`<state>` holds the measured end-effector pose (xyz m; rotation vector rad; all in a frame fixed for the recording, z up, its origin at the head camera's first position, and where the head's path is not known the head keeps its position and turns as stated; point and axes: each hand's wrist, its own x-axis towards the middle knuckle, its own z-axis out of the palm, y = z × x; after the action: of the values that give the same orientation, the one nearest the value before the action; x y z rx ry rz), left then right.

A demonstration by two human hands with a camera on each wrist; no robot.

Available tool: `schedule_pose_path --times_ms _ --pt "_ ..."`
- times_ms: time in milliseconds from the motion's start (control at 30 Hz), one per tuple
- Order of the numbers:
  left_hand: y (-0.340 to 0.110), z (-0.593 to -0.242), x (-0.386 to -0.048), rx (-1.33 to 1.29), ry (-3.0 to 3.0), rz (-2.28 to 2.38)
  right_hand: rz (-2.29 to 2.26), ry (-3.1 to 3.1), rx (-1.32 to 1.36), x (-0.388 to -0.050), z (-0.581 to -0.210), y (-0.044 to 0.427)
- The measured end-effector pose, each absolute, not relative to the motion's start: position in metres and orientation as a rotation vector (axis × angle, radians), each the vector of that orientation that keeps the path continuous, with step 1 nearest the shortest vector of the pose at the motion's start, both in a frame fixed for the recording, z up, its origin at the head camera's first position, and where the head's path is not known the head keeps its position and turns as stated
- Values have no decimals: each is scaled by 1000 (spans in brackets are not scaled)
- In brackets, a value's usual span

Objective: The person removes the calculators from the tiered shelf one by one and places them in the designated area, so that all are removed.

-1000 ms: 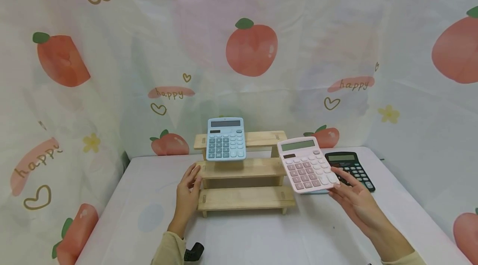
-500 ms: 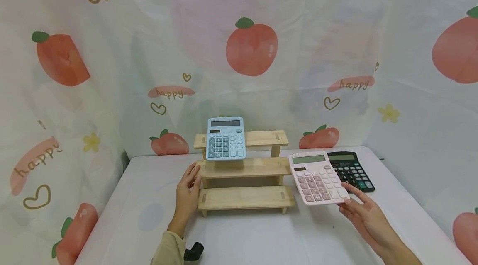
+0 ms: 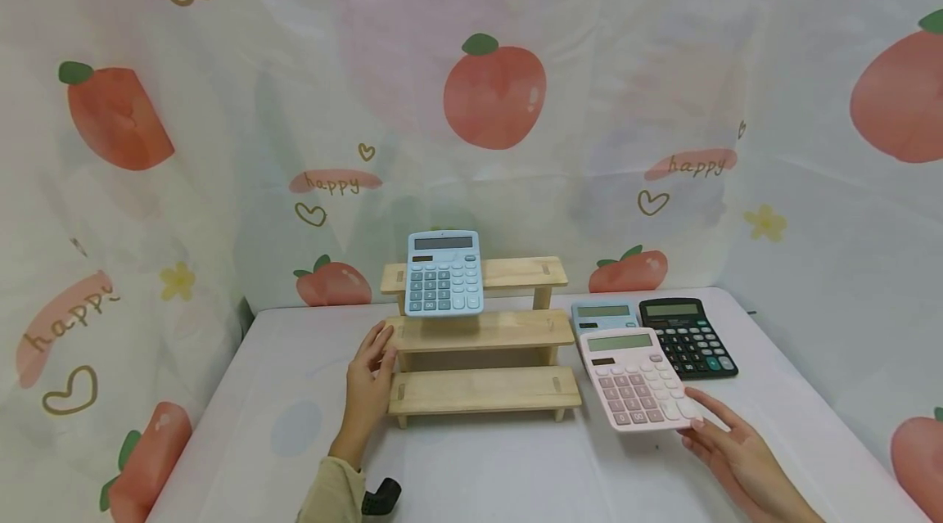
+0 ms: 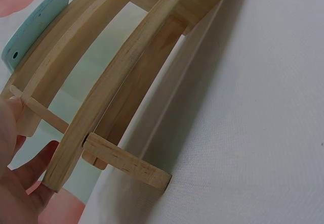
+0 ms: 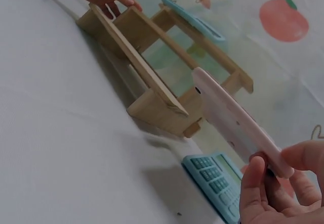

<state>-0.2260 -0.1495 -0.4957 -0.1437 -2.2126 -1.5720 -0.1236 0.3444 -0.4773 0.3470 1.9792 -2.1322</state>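
My right hand pinches the lower right corner of a pink calculator, tilted and raised above the table, its keys facing up. In the right wrist view the thumb and fingers grip the edge of the pink calculator. My left hand touches the left end of the middle step of a three-step wooden rack. A light blue calculator leans on the rack's upper left part. In the left wrist view the fingers of my left hand rest at the ends of the wooden boards.
Right of the rack, a second light blue calculator, partly covered by the pink one, lies on the table beside a black calculator. A small black object sits near my left sleeve. A fruit-patterned cloth hangs behind.
My right hand has moved the pink calculator down and to the right, away from the rack, uncovering the upper part of the second blue calculator. The left hand has stayed at the rack.
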Motion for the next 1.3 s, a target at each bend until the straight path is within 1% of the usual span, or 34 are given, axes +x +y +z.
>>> schedule_pose_path --times_ms 400,733,1100,1300 --pt "-149 -495 -226 -138 -2208 -1569 -2098 1878 511 -117 -497 364" --pt "-149 -496 -227 -152 -2182 -1551 -2114 1807 585 -114 -503 363" --pt "-149 -496 -226 -172 -2161 -1546 -2088 1805 630 -112 -511 363" --pt "-149 -496 -225 -157 -2184 -1557 -2114 1768 609 -113 -512 367"
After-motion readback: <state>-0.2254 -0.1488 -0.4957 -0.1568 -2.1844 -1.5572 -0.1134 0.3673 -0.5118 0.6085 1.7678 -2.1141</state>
